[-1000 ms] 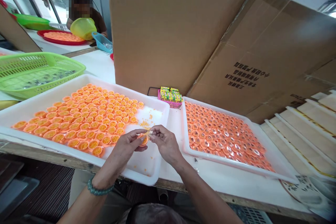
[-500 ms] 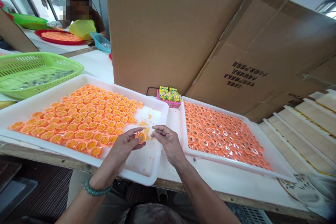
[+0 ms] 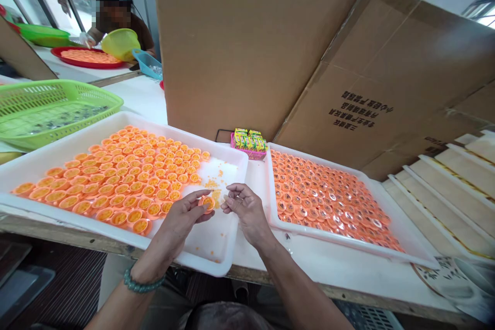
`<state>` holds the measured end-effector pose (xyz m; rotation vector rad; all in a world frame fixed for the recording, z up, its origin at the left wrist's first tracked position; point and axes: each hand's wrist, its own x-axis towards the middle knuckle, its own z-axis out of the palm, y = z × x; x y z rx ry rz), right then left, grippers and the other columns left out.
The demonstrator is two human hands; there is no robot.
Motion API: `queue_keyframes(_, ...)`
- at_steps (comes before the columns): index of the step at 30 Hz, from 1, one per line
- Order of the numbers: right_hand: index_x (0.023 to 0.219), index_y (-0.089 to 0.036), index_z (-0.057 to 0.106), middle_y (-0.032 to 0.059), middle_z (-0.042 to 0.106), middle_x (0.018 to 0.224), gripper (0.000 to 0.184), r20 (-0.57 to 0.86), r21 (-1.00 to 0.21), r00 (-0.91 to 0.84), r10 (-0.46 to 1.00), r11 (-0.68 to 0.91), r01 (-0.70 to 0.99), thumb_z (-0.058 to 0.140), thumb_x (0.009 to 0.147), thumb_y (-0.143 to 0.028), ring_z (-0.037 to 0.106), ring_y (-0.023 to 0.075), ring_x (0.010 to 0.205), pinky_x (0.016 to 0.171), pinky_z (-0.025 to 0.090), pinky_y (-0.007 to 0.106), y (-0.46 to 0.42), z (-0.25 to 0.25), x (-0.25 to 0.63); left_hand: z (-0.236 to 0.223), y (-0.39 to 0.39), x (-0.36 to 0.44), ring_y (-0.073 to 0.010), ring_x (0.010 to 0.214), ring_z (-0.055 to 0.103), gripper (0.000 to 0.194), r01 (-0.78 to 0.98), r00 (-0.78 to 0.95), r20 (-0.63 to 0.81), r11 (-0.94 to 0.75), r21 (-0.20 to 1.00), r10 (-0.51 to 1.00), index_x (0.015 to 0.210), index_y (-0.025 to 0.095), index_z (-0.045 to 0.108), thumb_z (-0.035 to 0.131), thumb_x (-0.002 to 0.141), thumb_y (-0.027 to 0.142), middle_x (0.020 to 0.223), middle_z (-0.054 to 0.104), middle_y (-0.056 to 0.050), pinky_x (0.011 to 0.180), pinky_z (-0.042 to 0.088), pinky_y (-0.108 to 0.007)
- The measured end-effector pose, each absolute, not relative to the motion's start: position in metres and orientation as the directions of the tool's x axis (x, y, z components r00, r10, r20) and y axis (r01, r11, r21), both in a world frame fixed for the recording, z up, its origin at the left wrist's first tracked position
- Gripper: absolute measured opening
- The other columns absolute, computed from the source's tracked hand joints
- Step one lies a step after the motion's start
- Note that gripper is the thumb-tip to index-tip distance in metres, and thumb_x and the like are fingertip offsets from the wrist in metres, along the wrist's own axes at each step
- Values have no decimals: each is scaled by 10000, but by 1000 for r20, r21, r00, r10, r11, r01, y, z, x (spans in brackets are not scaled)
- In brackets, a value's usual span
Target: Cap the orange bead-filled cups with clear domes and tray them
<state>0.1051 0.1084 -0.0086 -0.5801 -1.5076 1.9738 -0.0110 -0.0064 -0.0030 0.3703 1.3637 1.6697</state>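
My left hand (image 3: 184, 215) pinches a small orange cup (image 3: 209, 202) with yellow filling, above the bare right end of a white tray (image 3: 216, 252). That tray holds several rows of open orange cups (image 3: 127, 175) and loose yellow crumbs (image 3: 212, 184). My right hand (image 3: 245, 210) is just right of the cup, fingers curled close together near it; whether anything sits in them is too small to tell. A second white tray (image 3: 386, 251) to the right holds sealed orange cups (image 3: 328, 198).
Big cardboard sheets (image 3: 247, 41) stand behind the trays. A small pink basket with yellow packets (image 3: 250, 143) sits between them. A green basket (image 3: 50, 111) is at left. Cream boards (image 3: 456, 185) lie at right. Another person (image 3: 116, 10) works at a far table with a red tray (image 3: 83, 56).
My right hand drew slightly away from the cup that my left hand keeps holding, then closed in again. The person at the far table lowered the yellow bowl.
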Motion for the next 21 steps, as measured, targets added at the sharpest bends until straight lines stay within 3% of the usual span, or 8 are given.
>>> queue_keyframes(3, 1052, -220, 624, -28, 556, 745, 297, 6, -968, -779, 627, -193, -163, 655, 766, -292, 605, 104, 652, 669, 502, 264, 109, -10, 106, 0, -7, -10, -203, 765, 640, 524, -442, -541, -307, 46, 896, 783, 1075, 136, 648, 754, 598, 326, 751, 647, -21, 857, 490, -397)
queue_keyframes(9, 911, -207, 631, -7, 590, 764, 226, -26, -948, -760, 649, -257, -186, 699, 719, -305, 616, 130, 700, 692, 486, 275, 107, -9, 105, 2, -7, -9, -206, 751, 638, 521, -437, -548, -313, 53, 898, 776, 1055, 136, 658, 762, 585, 333, 705, 629, -13, 851, 489, -402)
queue_keyframes(14, 920, -218, 655, 4, 609, 799, 198, 13, -972, -736, 677, -164, -168, 674, 732, -277, 589, 147, 809, 810, 436, 296, 108, -8, 105, 1, -6, -9, -203, 752, 623, 501, -432, -559, -312, 51, 900, 768, 1026, 151, 671, 765, 574, 346, 728, 619, -14, 832, 495, -400)
queue_keyframes(21, 905, -216, 675, 5, 602, 778, 180, 12, -963, -722, 691, -187, -194, 676, 731, -262, 530, 126, 728, 718, 422, 270, 107, -10, 103, 0, -8, -8, -193, 809, 569, 521, -422, -549, -282, 31, 906, 787, 1091, 166, 646, 750, 593, 277, 727, 554, 7, 849, 449, -365)
